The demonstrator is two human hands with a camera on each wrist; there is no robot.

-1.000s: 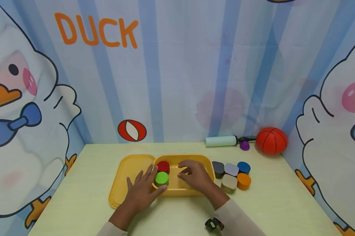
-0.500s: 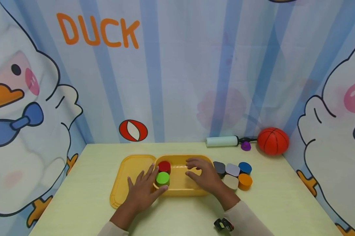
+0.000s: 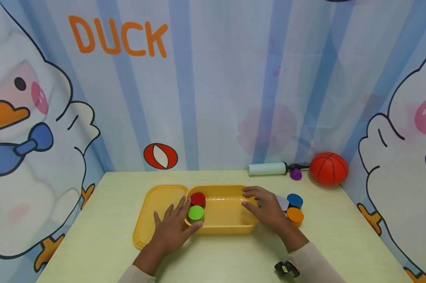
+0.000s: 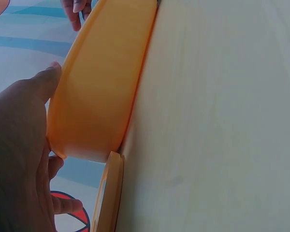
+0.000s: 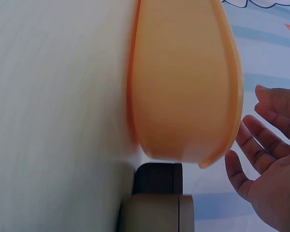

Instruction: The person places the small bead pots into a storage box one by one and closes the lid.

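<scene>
A yellow rectangular box [image 3: 223,229] stands open-topped on the table. Inside its left end sit a red round block [image 3: 198,199] and a green round block [image 3: 196,213]. My left hand [image 3: 173,228] rests against that end, fingers spread; the left wrist view shows its thumb on the rim. My right hand [image 3: 269,207] hovers over the box's right end, fingers bent loosely with nothing between them. Just beyond that end are a dark block [image 5: 157,176] and a beige block [image 5: 157,212], both hidden by the hand in the head view.
Right of the box stand a light-grey block [image 3: 283,203], a blue round block [image 3: 295,201] and an orange round block [image 3: 295,216]. A yellow lid [image 3: 145,224] lies at the left. Behind are a pale pump [image 3: 267,169], a purple piece [image 3: 296,174] and a red ball [image 3: 329,169].
My right hand has moved right, from over the middle of the box to its right end, and now covers the dark and beige blocks. My left hand has stayed in place.
</scene>
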